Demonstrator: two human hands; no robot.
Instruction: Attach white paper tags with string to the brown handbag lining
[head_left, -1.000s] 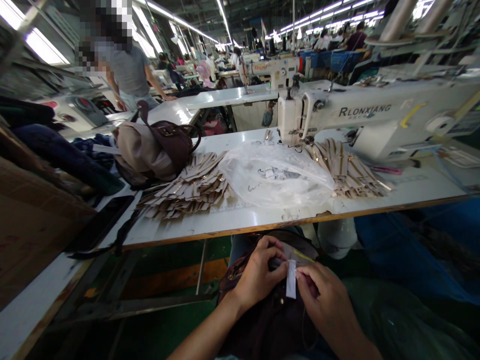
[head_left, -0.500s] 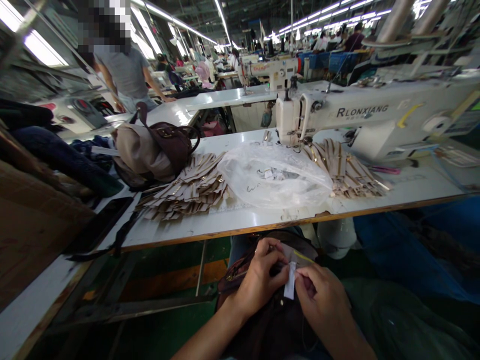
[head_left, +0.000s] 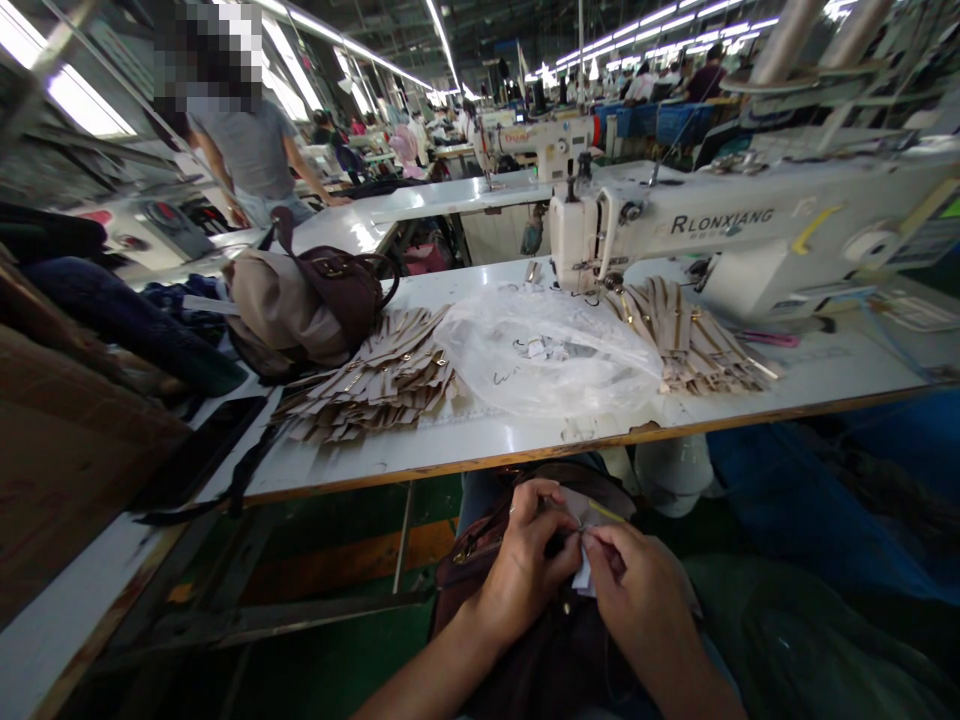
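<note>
A dark brown bag (head_left: pixel 555 655) with a zipper lies on my lap, below the table edge. Its beige lining (head_left: pixel 576 503) is turned up at the opening, and a white label (head_left: pixel 583 578) hangs down from there. My left hand (head_left: pixel 525 560) is closed, pinching the label's upper part by the lining. Right beside it, my right hand (head_left: pixel 637 575) pinches the same spot, fingertips nearly touching those of the left. Between them the fingers cover most of the label; only its lower end shows.
On the white table (head_left: pixel 420 462) lie a clear plastic bag (head_left: pixel 555 385) and two heaps of beige zipper strips (head_left: pixel 375 385). A sewing machine (head_left: pixel 720 220) stands at right, a beige and brown bag (head_left: pixel 292 300) at left. Beyond, a person (head_left: pixel 251 150) in grey stands.
My right hand has shifted slightly up and left, so the two hands' fingertips now meet over the label. Less of the label shows than before.
</note>
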